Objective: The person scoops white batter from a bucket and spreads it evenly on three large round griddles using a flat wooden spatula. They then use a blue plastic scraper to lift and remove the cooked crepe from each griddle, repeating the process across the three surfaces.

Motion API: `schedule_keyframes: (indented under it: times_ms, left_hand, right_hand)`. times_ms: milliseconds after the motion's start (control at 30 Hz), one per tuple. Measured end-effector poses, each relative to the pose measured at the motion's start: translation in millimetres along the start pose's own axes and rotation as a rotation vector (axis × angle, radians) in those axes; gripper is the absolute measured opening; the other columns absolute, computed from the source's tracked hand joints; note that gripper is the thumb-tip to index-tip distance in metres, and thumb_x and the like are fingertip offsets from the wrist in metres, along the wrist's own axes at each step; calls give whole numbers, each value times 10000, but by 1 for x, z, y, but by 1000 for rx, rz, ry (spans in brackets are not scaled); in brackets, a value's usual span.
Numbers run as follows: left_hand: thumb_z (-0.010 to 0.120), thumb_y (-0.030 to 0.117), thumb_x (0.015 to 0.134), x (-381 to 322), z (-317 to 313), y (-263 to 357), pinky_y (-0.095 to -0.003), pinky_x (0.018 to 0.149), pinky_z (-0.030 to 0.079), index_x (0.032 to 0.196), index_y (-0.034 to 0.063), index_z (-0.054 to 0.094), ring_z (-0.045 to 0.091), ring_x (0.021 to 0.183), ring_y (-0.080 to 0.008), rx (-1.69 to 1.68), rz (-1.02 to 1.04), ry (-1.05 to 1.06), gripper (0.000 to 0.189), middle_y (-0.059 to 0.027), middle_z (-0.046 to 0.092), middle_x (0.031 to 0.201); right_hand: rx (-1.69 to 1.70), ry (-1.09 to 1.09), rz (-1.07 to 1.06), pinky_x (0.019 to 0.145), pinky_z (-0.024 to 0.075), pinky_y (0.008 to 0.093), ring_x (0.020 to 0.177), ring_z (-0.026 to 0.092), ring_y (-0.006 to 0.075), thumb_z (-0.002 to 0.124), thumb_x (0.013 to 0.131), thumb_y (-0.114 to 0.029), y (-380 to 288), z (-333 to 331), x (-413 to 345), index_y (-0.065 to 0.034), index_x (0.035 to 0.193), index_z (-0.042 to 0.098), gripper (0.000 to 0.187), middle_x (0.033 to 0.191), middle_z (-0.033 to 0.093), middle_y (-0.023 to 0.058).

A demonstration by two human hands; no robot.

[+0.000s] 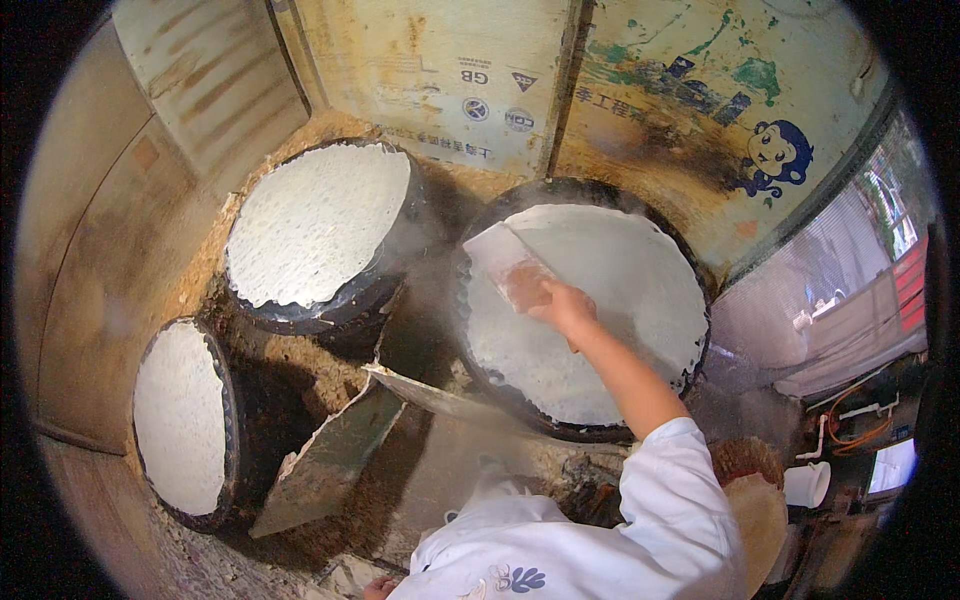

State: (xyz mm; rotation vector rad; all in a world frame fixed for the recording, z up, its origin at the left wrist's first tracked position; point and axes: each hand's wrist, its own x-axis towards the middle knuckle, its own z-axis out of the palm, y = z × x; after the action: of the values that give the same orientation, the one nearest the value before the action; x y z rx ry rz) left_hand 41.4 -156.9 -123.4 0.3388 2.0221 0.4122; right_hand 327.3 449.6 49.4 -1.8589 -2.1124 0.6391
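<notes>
My right hand (564,306) grips a flat rectangular scraper (510,259), pale with a brown patch near my fingers. The scraper lies against a wide, thin layer of whitish batter (585,375) on a large round black griddle (592,191). Its blade reaches the batter's upper left part, close to the rim. The batter's border is ragged, with dark spots of griddle showing at the lower left and right. Only a bit of my left hand (380,587) shows at the bottom edge beside my white shirt; whether it holds anything is hidden.
Another round griddle (315,322) at the upper left bears a pale, bubbly sheet (319,221). A third, at the far left, carries a white sheet (180,420). Upright thin boards (330,457) stand between the griddles. Stained wall panels (442,45) rise behind. A white bucket (806,484) is at right.
</notes>
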Motion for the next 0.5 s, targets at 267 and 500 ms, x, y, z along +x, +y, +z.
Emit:
schedule_keyframes:
  times_ms: [267,500]
  left_hand:
    - [533,185,808,1,3,8,-299,623,436,871,5,563,529,732,-169,-16,4,5,193,-84,576,783]
    - [535,180,807,7,9,13,-296,615,437,860,4,564,529,721,-164,-11,23,-4,187,-79,576,772]
  right_hand:
    - [-229,-81,376,835,420,330,1002,530,220,650,675,-333,99,-32,67,-245,1100,552,445,1140,536,26]
    - [221,265,686,742,456,359,902,565,299,704,640,-328,167,-80,40,86,1124,450,685,1089,520,223]
